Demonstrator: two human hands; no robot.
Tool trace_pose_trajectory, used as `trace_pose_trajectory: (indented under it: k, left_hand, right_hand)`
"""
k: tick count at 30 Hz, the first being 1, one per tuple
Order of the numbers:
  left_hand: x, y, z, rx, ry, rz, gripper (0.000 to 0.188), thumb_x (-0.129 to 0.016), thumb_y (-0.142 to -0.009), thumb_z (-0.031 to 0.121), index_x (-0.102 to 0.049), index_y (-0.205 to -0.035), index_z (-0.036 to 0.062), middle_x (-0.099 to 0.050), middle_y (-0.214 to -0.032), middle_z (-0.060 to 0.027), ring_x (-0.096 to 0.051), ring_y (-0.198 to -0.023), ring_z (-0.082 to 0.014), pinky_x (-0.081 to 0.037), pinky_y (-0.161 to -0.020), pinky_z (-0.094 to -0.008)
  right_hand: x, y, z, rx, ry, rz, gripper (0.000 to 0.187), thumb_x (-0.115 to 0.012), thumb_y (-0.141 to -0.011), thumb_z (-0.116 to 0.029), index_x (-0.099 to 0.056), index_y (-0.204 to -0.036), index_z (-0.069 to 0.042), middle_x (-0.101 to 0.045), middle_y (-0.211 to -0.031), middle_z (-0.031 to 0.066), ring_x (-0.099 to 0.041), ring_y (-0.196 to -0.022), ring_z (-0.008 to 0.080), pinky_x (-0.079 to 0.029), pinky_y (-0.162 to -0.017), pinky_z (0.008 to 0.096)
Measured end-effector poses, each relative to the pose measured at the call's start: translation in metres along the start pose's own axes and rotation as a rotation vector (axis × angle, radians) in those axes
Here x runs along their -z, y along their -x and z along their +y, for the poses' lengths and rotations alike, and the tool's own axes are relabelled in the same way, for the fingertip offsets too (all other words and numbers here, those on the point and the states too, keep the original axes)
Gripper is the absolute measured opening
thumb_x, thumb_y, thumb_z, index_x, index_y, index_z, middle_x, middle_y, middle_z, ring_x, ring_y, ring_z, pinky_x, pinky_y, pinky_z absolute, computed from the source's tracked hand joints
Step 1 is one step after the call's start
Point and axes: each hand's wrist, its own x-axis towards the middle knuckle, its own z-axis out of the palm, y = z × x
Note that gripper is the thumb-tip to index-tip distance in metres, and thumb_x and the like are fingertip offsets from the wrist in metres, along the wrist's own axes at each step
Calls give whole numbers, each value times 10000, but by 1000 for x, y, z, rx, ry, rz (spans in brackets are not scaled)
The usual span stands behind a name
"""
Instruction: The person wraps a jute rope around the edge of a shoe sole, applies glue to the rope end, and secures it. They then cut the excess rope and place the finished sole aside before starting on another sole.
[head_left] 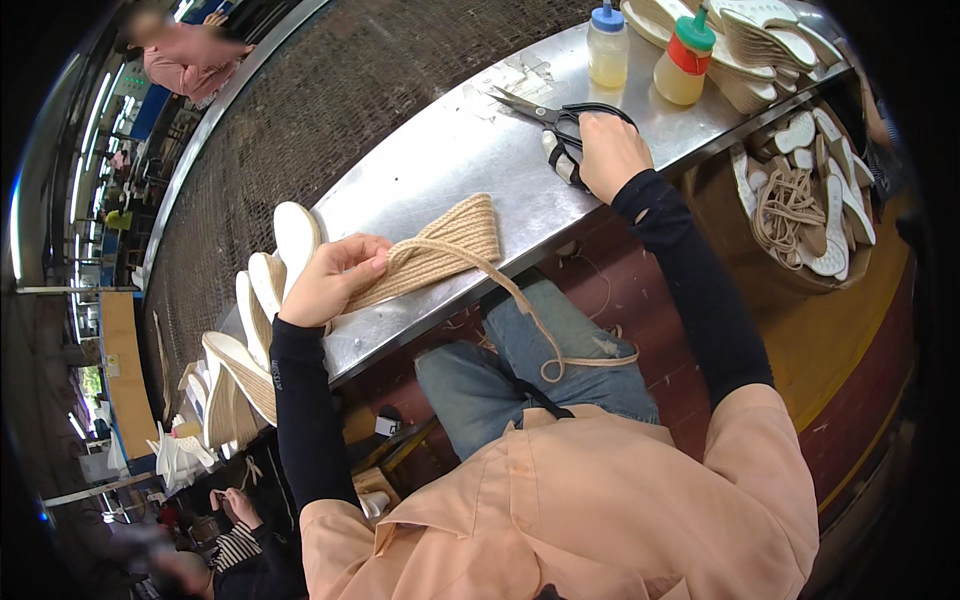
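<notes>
A broad brown mesh surface (300,130) stretched beyond both hands' fingers, cut off at the top edge, and in front of it ran the curved, silvery metal table (390,180) beneath them. To the right of and below the right fingers stood a brown cardboard box (715,205) heaped with white-faced soles and tangled cords, its lower contents hidden. A row of cream-faced, rope-sided wedge soles (257,385) ran down to the left of the left fingers, overlapping so that only parts showed; a similar pile (765,55) lay beyond the right fingers, its outer end hard to make out. One tan, rope-wrapped wedge sole (470,225) lay on the table just right of the left fingertips, its near end covered by the left hand (335,280). Black-handled metal scissors (535,108) pointed leftward from the right hand (612,158), whose fingers were curled around the handles, their tips hidden. Beyond those fingers stood a translucent green-capped bottle with a red band (683,78) and a slimmer blue-capped bottle (608,55). The left thumb and forefinger were pinching a flat, braided tan cord (525,305) at the wedge; its other length dropped below the fingers onto the denim-clad lap (560,310).
</notes>
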Motion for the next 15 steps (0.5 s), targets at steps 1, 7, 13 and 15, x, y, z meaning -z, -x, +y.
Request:
trace_pose_trajectory:
  k: [1,7,13,15]
  left_hand:
    - [0,1,1,-8,22,1,190,-602,-930,170,-624,-957,-16,-633,-1044,-39,-542,-933,-80,-426,-866,-232]
    - [2,5,5,23,160,-32,123,-593,-918,124,-615,-924,3,-601,-1106,-61,-539,-952,-88,-420,-874,-224]
    - [1,3,7,52,152,-18,111,-622,-894,109,-640,-902,-1,-594,-1117,-73,-541,-940,-85,-429,-846,-222]
    - [-1,1,7,49,77,14,122,-641,-885,113,-657,-905,-6,-612,-1079,-66,-550,-912,-80,-435,-828,-216]
  right_hand:
    - [-3,0,1,24,40,51,320,-731,-709,-221,-641,-873,39,-651,-785,227,-659,-810,366,-537,-757,423]
    - [-6,-9,8,-5,-15,-48,319,-730,-710,-236,-625,-819,45,-630,-789,237,-638,-818,378,-525,-805,410]
    - [6,42,-7,58,-466,-12,324,-685,-753,-304,-593,-756,6,-618,-785,209,-605,-792,381,-477,-706,456]
    - [10,74,-18,145,-653,-144,450,-768,-734,-385,-527,-712,-6,-515,-698,146,-513,-633,336,-403,-576,400]
